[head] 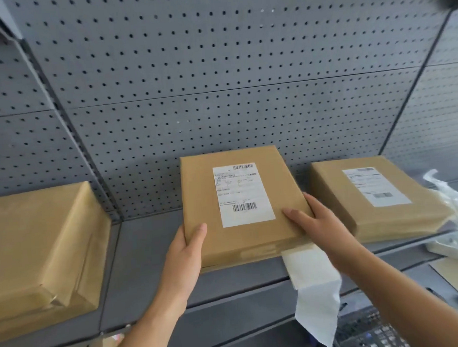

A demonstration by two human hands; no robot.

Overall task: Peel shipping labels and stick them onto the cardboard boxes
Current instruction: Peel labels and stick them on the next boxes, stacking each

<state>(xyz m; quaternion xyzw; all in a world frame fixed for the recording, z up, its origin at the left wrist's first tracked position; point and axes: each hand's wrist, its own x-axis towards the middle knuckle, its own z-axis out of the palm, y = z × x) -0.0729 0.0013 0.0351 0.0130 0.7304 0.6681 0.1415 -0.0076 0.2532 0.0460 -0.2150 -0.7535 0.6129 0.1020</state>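
Note:
A flat cardboard box point(242, 237) lies on the grey shelf point(144, 259) in the middle, with a white shipping label point(242, 194) stuck on its top. My left hand point(187, 253) grips the box's near left corner, thumb on top. My right hand point(316, 221) holds the near right edge, thumb on top and fingers over the side. A white strip of label backing paper point(315, 286) hangs down under my right hand, below the box's front edge. Whether my right hand holds the strip is hidden.
A second labelled cardboard box point(379, 199) sits on the shelf to the right, beside clear plastic wrapping point(449, 200). A larger brown-paper parcel point(39, 244) with no label in view lies at the left. Grey pegboard point(217, 80) backs the shelf. A dark keyboard point(371, 333) lies below right.

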